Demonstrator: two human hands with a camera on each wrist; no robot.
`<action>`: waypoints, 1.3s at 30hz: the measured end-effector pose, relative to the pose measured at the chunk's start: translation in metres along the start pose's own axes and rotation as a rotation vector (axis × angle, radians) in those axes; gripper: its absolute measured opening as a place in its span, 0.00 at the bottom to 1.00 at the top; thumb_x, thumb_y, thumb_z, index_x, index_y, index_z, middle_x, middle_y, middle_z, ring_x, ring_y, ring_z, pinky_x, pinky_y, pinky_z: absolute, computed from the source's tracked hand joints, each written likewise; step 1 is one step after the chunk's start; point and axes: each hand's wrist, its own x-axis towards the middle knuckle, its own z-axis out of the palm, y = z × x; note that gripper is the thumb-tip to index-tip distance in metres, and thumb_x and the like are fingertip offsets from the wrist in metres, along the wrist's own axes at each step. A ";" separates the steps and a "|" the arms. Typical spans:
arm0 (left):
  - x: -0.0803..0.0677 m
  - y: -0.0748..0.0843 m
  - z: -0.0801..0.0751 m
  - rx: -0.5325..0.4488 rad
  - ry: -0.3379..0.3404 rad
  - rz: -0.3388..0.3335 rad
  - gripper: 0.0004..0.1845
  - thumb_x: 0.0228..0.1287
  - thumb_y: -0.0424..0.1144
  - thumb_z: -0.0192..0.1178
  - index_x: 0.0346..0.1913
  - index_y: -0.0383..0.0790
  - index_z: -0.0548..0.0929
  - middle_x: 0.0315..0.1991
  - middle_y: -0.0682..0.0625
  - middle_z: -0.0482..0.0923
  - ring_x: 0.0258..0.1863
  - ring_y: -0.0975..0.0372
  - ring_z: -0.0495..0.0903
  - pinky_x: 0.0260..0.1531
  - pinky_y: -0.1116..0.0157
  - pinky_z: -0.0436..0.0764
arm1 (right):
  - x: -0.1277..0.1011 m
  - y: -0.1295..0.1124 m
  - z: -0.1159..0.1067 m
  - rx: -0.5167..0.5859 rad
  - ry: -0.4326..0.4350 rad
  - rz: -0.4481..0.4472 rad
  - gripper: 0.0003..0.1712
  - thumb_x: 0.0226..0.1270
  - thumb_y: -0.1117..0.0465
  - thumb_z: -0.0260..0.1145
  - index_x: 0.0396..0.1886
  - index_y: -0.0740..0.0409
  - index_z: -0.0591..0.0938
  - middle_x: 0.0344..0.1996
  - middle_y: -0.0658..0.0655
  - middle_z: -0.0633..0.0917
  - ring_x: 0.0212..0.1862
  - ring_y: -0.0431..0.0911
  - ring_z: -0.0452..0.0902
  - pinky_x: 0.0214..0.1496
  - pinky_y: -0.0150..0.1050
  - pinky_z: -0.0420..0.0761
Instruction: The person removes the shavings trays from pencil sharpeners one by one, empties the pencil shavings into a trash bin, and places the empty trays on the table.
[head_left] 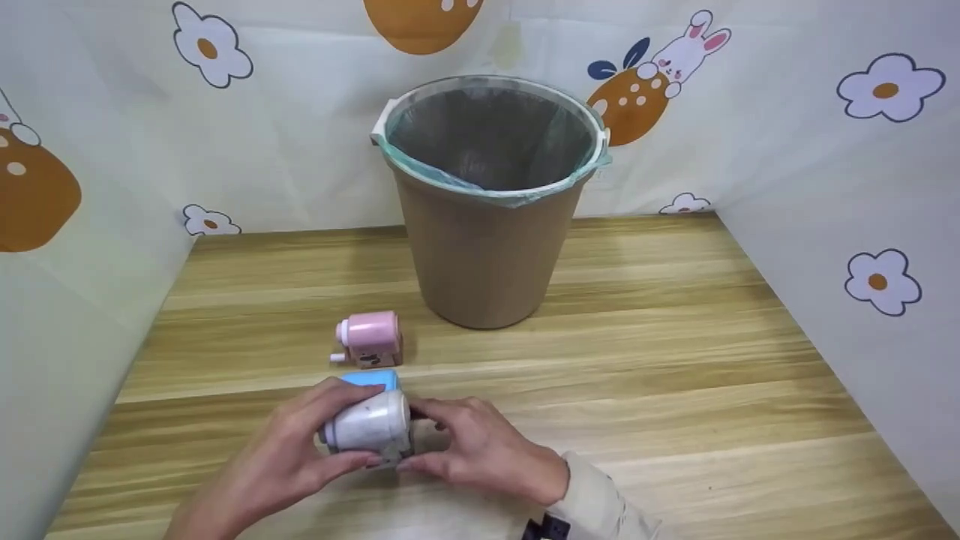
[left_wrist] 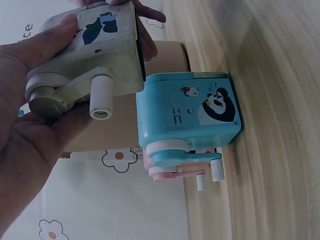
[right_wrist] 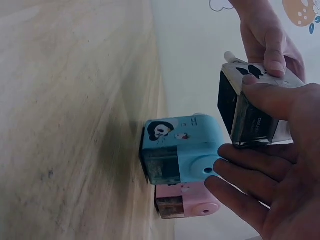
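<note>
A worn white crank pencil sharpener (head_left: 371, 424) is held off the table between both hands. My left hand (head_left: 296, 442) grips its body, thumb on one side and fingers on the other; the crank end faces the left wrist view. At the opposite end, by the dark see-through shavings drawer (right_wrist: 252, 122), my right hand (head_left: 487, 446) pinches it with the thumb and a finger, the other fingers spread below. A blue pencil sharpener (left_wrist: 187, 107) with a panda picture stands just behind. Beyond that one stands a pink pencil sharpener (head_left: 373, 337), its crank pointing left.
A tall brown trash bin (head_left: 487, 255) with a greenish liner bag stands at the back of the wood-grain table (head_left: 675, 337). Patterned cloth walls (head_left: 300, 135) enclose the back and both sides. A small black object (head_left: 546, 527) shows at the right sleeve.
</note>
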 end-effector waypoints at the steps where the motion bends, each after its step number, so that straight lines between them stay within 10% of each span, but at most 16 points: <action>1: 0.000 0.000 0.000 0.003 -0.001 -0.002 0.37 0.41 0.37 0.81 0.61 0.45 0.80 0.53 0.51 0.84 0.50 0.66 0.83 0.55 0.85 0.71 | 0.000 0.000 0.000 0.026 -0.009 0.011 0.38 0.61 0.48 0.74 0.69 0.53 0.75 0.54 0.52 0.87 0.50 0.43 0.87 0.51 0.27 0.83; 39: -0.007 0.004 -0.005 0.052 0.022 -0.021 0.37 0.41 0.38 0.81 0.60 0.45 0.81 0.50 0.53 0.84 0.45 0.66 0.83 0.46 0.82 0.77 | -0.027 0.007 -0.025 0.175 -0.006 0.194 0.35 0.56 0.54 0.77 0.65 0.54 0.79 0.57 0.54 0.86 0.56 0.57 0.84 0.60 0.43 0.83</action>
